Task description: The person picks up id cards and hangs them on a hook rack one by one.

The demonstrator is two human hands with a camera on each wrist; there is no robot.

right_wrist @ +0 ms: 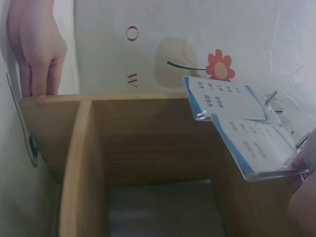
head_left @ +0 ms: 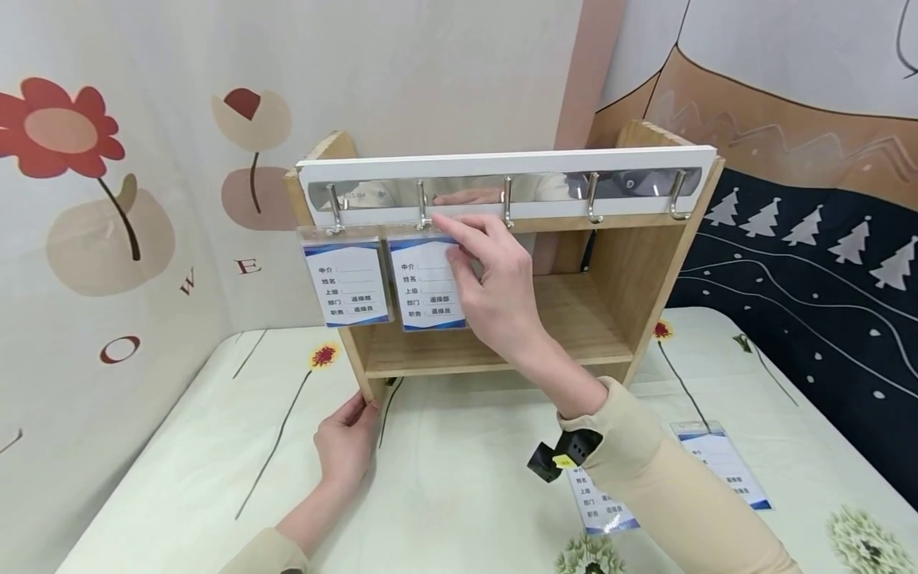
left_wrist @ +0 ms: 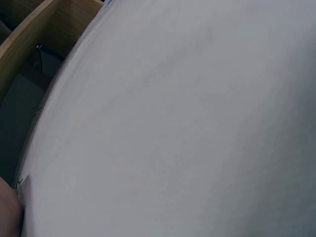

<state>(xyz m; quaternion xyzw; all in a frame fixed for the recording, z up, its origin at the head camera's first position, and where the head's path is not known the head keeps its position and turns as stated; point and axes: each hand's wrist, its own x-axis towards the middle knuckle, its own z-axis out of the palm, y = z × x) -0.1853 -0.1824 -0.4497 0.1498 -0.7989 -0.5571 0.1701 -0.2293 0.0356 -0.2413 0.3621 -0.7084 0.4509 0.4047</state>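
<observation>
A wooden shelf (head_left: 595,319) carries a white rail with several metal hooks along its top front. One clear-sleeved name badge (head_left: 347,283) hangs at the leftmost hook. Beside it, a second name badge (head_left: 426,279) hangs at the second hook. My right hand (head_left: 498,279) pinches this second badge near its upper right corner, index finger close to the hook; in the right wrist view the fingertips (right_wrist: 299,160) meet the badge's edge. Low on the left, my left hand (head_left: 347,442) holds the shelf's front left leg between thumb and fingers. The left wrist view shows mostly pale cloth.
Two more name badges lie on the cloth at the right: one badge (head_left: 724,462) in the open, another badge (head_left: 602,506) partly behind my right sleeve. Several hooks right of my hand, such as this hook (head_left: 594,198), bear nothing. A patterned curtain (head_left: 165,199) stands behind.
</observation>
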